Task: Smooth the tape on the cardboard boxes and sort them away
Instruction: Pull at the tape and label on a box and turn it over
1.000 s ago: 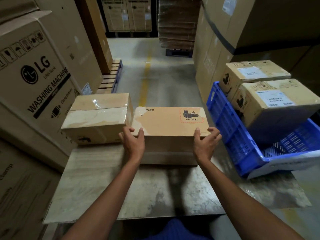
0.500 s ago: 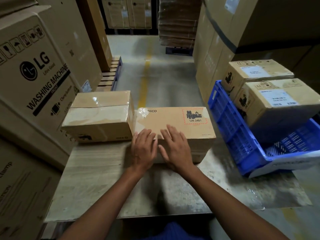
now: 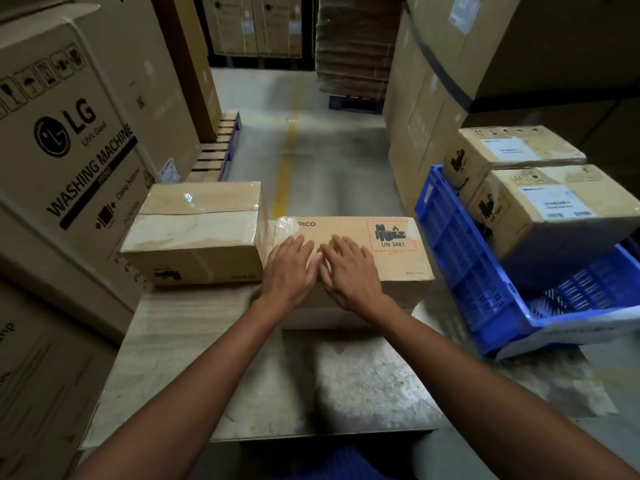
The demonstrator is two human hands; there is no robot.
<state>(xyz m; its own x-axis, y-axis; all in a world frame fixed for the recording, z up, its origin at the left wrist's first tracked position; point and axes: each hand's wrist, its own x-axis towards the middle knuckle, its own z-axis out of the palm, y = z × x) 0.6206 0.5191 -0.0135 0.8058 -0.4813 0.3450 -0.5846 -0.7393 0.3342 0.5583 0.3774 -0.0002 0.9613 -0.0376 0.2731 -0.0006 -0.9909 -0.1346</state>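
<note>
Desk (image 3: 194,341), pale, worn top.
- PICO carton (image 3: 394,268): flat, brown, red-framed UN 3481 mark. Lies along the desk's far edge, right of middle. Glossy tape (image 3: 286,224) on its far left corner.
- Left hand (image 3: 289,268): grip apart, fingers straight, palm down on the PICO carton's top, left part.
- Right hand (image 3: 349,271): grip apart, fingers straight and spread, palm down just beside the left hand, thumbs close together.
- Taped carton (image 3: 197,230): taller, at the desk's far left corner, touching the PICO carton's left end.
- Blue crate (image 3: 460,258): tilted, beside the desk's right edge, holds two white-labelled cartons (image 3: 554,209).
- LG washing machine carton (image 3: 69,140): beyond the desk's left edge.
</note>
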